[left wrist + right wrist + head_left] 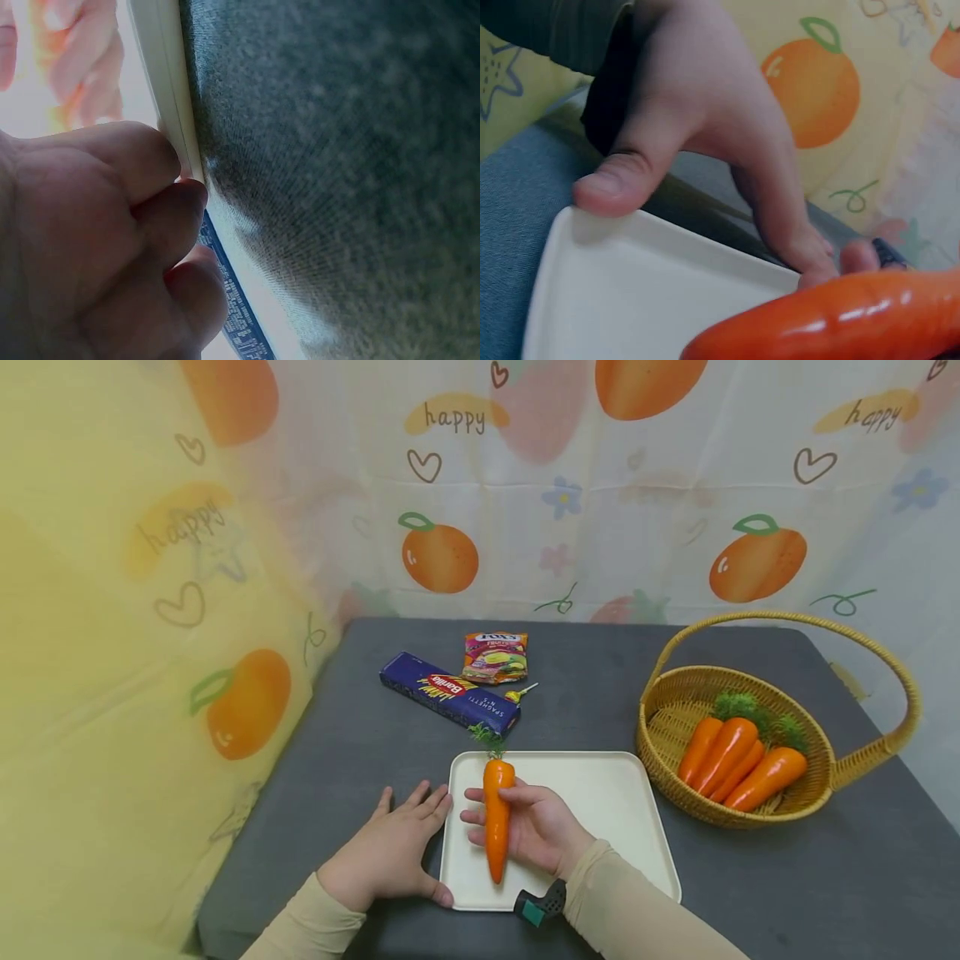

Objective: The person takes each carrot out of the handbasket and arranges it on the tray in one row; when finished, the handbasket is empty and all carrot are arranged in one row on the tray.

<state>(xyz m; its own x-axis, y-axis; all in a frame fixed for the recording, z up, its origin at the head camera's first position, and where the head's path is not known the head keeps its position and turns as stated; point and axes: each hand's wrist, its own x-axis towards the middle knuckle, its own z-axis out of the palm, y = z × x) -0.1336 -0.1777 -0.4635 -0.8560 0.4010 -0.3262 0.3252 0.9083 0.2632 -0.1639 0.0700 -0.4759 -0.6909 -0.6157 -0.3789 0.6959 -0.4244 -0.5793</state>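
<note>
In the head view an orange carrot (497, 822) with a green top is over the left part of a white tray (592, 827). My right hand (547, 829) holds this carrot, thumb on its front and fingers behind it. My left hand (397, 852) has its fingers spread, and its thumb and fingertips touch the left edge of the tray. The right wrist view shows the carrot (840, 322) close up, with the left hand (712, 112) behind it at the tray's rim (705, 244). In the left wrist view, the left fingers meet the pale tray edge (169, 75).
A wicker basket (656, 760) with several carrots (731, 752) stands right of the tray. Behind the tray lie a blue spaghetti box (450, 693), a candy bag (495, 657) and a lollipop (517, 694). Printed cloth (525, 552) hangs behind the grey table (337, 727).
</note>
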